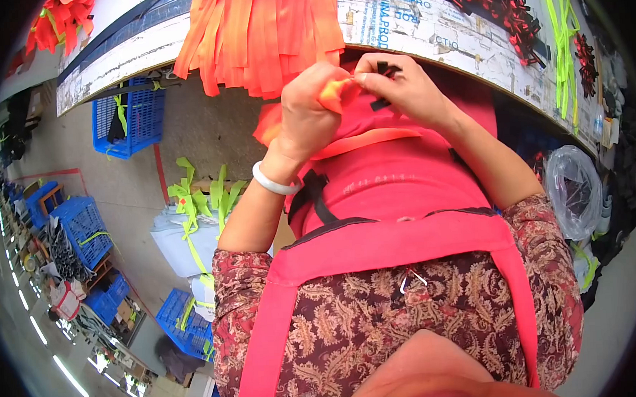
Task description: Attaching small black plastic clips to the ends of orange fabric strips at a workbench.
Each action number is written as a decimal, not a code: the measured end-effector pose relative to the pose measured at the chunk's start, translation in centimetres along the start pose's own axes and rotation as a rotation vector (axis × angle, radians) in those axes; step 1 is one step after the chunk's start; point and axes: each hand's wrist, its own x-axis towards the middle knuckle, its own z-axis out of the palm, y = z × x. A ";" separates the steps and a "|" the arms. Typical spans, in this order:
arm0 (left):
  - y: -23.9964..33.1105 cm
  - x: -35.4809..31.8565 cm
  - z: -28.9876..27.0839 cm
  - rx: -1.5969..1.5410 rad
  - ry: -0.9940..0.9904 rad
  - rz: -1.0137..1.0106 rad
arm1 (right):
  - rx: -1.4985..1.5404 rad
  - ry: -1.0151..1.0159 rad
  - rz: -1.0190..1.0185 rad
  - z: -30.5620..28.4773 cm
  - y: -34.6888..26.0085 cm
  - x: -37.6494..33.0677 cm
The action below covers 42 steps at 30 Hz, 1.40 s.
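Observation:
In front of my red apron (396,173), my left hand (310,109) is closed round a bunched orange fabric strip (335,91). Part of an orange strip hangs below that fist and lies across the apron. My right hand (406,90) pinches at the bunched end, its thumb and forefinger meeting close to the left fingers. A small black strip piece (389,70) sticks out among the right fingers, and more black shows just under them. Just beyond my hands, a thick bundle of orange strips (259,40) hangs over the table edge.
The worktable (121,76) has a worn, printed covering. On its right lie red-and-black pieces (491,10) and yellow-green strips (562,49). Blue crates (130,118) stand on the floor to the left, near a pale bundle (183,241) tied with yellow-green strips. A clear plastic bag (573,185) is at right.

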 end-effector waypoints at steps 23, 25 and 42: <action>-1.4 -0.3 1.6 0.353 0.177 0.469 | 0.558 0.068 0.482 1.8 1.8 -0.1; -0.3 -0.5 2.4 0.295 0.106 0.491 | 0.624 0.065 0.510 2.7 2.8 -0.1; -0.2 -0.8 2.3 -0.263 -0.312 -0.356 | 0.874 0.302 0.251 1.3 0.0 0.6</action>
